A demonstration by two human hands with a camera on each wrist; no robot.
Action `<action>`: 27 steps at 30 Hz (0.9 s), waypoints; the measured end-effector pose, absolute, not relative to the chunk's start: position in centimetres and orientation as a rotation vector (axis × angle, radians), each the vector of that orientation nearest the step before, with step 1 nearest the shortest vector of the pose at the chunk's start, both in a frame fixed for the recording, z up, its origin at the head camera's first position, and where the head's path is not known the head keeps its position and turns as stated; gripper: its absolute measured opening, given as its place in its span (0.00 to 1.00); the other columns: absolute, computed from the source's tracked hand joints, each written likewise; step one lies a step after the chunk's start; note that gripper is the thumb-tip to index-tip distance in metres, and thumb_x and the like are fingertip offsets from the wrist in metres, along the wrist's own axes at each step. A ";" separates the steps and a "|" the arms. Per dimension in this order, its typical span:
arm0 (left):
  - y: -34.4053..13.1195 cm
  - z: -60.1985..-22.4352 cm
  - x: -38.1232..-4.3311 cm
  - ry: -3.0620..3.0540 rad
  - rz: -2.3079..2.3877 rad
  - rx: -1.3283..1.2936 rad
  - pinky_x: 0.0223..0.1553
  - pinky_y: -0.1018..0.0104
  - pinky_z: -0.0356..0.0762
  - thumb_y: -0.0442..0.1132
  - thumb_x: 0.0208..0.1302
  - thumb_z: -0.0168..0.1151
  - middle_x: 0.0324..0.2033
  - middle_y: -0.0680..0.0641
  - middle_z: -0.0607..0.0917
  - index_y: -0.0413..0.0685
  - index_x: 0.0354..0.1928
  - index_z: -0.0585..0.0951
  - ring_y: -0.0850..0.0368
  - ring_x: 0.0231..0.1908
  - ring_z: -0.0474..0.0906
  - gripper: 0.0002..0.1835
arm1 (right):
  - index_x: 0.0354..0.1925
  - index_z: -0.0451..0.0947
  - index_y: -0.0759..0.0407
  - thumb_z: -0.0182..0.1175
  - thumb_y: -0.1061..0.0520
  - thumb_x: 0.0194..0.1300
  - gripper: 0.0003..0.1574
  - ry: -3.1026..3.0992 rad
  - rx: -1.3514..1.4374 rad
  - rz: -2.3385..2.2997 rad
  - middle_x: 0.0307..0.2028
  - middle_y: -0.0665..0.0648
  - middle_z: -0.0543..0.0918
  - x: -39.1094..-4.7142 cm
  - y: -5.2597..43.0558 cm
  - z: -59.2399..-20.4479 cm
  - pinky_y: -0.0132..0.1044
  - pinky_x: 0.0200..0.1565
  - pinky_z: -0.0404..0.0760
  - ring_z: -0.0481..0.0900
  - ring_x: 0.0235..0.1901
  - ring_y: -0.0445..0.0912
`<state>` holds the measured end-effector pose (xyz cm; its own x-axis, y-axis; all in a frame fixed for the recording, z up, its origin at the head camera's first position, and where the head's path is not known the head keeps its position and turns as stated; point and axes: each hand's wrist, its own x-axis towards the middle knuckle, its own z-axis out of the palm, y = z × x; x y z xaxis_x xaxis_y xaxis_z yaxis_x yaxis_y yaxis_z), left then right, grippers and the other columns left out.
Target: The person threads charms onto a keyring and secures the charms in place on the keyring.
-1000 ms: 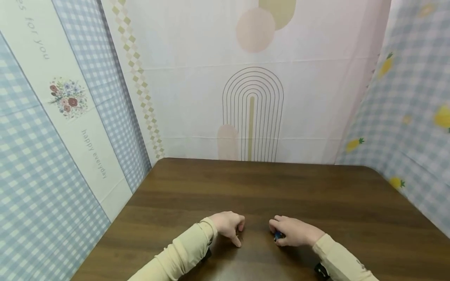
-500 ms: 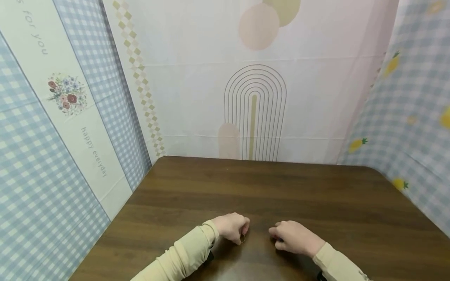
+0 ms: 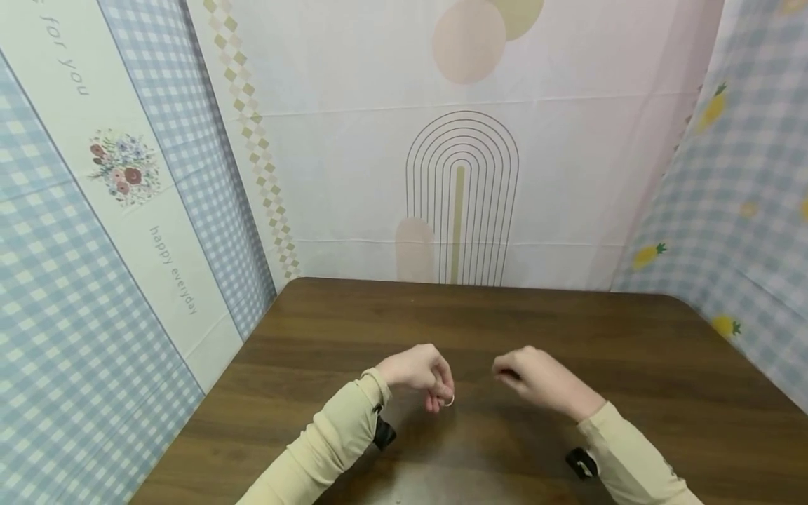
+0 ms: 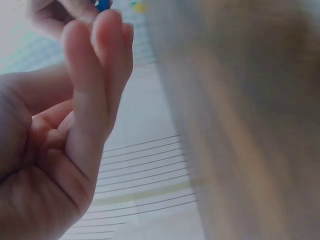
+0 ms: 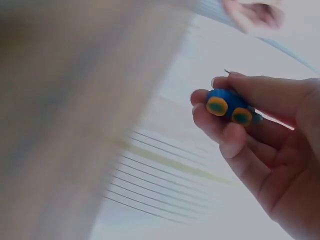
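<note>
My left hand is raised over the table and pinches a thin, shiny ring between thumb and fingertips. In the left wrist view its fingers mostly hide that ring. Opposite it, my right hand holds a small blue charm with round orange-and-green spots. A bit of thin metal sticks out above the fingertips there. From the head the charm is hidden behind the right hand. The two hands are apart, knuckles up.
A dark brown wooden table lies under both hands. Behind it hangs a pale patterned cloth, with blue checked cloths at the left and right. Black wrist cameras sit under both cuffs.
Both hands have risen off the table and moved slightly away from me. The left thumb and fingers, spread apart a second ago, have closed on the ring. The right hand still holds the charm.
</note>
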<state>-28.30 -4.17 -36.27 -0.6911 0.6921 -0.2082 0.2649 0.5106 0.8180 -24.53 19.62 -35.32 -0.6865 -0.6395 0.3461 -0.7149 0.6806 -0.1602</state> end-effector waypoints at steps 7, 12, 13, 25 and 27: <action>-3.1 -33.3 -28.5 2.156 1.410 0.792 0.35 0.55 0.87 0.26 0.63 0.60 0.29 0.32 0.87 0.27 0.36 0.83 0.59 0.21 0.83 0.06 | 0.30 0.85 0.54 0.69 0.68 0.52 0.10 -2.262 0.877 0.550 0.27 0.46 0.86 -24.4 18.1 -31.5 0.30 0.28 0.79 0.79 0.25 0.34; -3.1 -31.3 -27.9 2.199 1.524 0.873 0.31 0.58 0.87 0.30 0.64 0.61 0.29 0.32 0.87 0.29 0.37 0.82 0.50 0.24 0.86 0.07 | 0.31 0.84 0.54 0.70 0.70 0.50 0.12 -2.141 0.908 0.610 0.27 0.46 0.85 -23.8 17.2 -30.8 0.27 0.29 0.77 0.78 0.26 0.34; -3.3 -31.1 -27.8 2.210 1.539 0.877 0.31 0.57 0.87 0.31 0.64 0.61 0.29 0.33 0.87 0.30 0.37 0.82 0.49 0.25 0.86 0.07 | 0.31 0.84 0.54 0.70 0.70 0.50 0.13 -2.131 0.924 0.621 0.27 0.45 0.84 -23.7 17.1 -30.8 0.25 0.29 0.76 0.77 0.26 0.34; -3.7 -30.7 -27.0 2.295 1.643 0.880 0.28 0.59 0.86 0.36 0.64 0.63 0.25 0.36 0.87 0.36 0.33 0.82 0.59 0.19 0.82 0.08 | 0.30 0.83 0.54 0.71 0.70 0.48 0.13 -2.088 1.015 0.584 0.26 0.44 0.81 -23.0 16.4 -31.0 0.19 0.29 0.71 0.73 0.26 0.33; -3.5 -30.8 -27.2 2.293 1.639 0.880 0.28 0.59 0.86 0.36 0.64 0.63 0.25 0.36 0.87 0.36 0.33 0.82 0.59 0.19 0.82 0.08 | 0.30 0.83 0.54 0.71 0.69 0.48 0.13 -2.104 0.991 0.552 0.26 0.44 0.81 -23.0 16.5 -31.1 0.19 0.30 0.71 0.73 0.26 0.33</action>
